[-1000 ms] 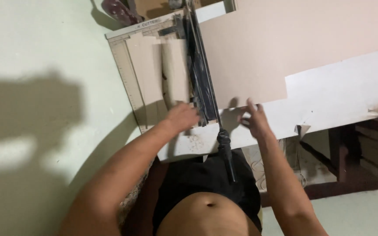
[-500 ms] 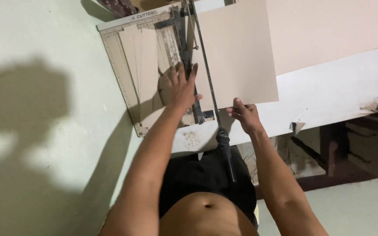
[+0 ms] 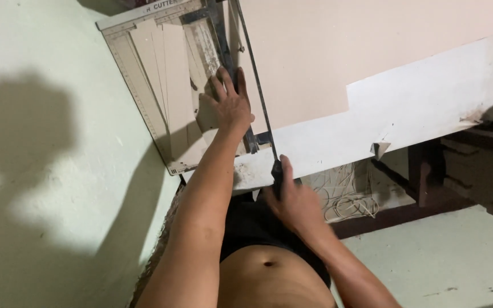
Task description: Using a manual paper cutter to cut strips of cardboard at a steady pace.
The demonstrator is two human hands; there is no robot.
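A paper cutter (image 3: 144,97) with a ruled beige base lies at the table's near left end. My left hand (image 3: 228,105) presses flat on the sheet beside the cutter's clamp bar, fingers spread. My right hand (image 3: 292,199) is wrapped around the black handle (image 3: 277,171) of the long cutting blade arm (image 3: 255,85), near the table's front edge. A large beige sheet of card (image 3: 326,57) lies under the blade and reaches out to the right over the table. Cut beige strips (image 3: 166,74) rest on the cutter base.
The white, worn tabletop (image 3: 429,108) runs to the right, with a torn edge. Below it are a dark wooden frame (image 3: 423,182), loose white cord (image 3: 349,197) and a pale green floor (image 3: 41,171) with my shadow on it.
The card has slid under the blade. My right hand let go of the sheet's edge and took the blade handle. My left hand moved up the cutter and presses down.
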